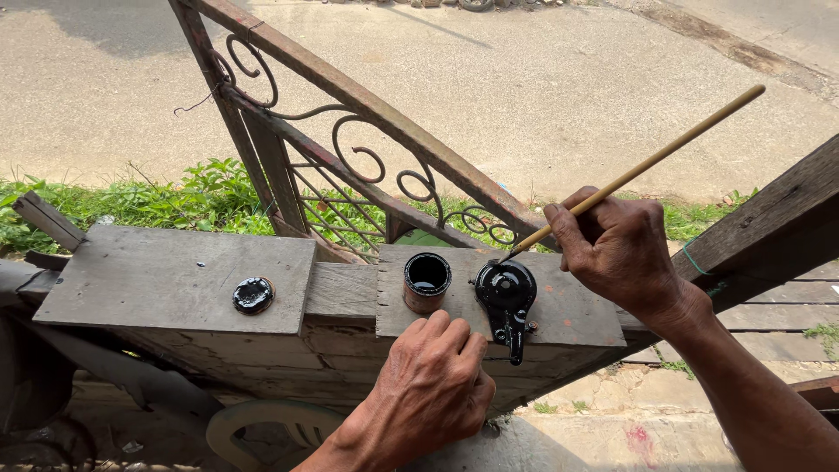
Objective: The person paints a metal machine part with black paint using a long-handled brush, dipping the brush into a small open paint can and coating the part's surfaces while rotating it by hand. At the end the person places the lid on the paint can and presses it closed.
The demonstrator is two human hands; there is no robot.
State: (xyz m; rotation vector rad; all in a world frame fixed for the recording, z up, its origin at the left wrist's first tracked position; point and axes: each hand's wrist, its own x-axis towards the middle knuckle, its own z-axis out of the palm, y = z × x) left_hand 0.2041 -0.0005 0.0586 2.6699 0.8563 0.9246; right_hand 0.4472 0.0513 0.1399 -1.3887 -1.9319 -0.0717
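Right hand (pixel 620 249): grip pinched on a thin, pale wooden brush handle (pixel 642 166). Long axis slanting from upper right, well above the hand, down to lower left; tip touching the upper edge of the glossy black, round-headed metal part (pixel 507 297), just left of the grip. Part flat on the weathered grey plank table (pixel 157 280), narrow stem toward the viewer.

Left hand (pixel 433 385): curled, knuckles down on the table's near edge, holding nothing visible; just below the part and the small open tin of black paint (pixel 426 281). Tin immediately left of the part, close to the brush's path.

Further left, well apart: round paint-smeared lid (pixel 253 295). Behind the table: rusted scrollwork iron gate (pixel 350 166), grass, concrete pavement.
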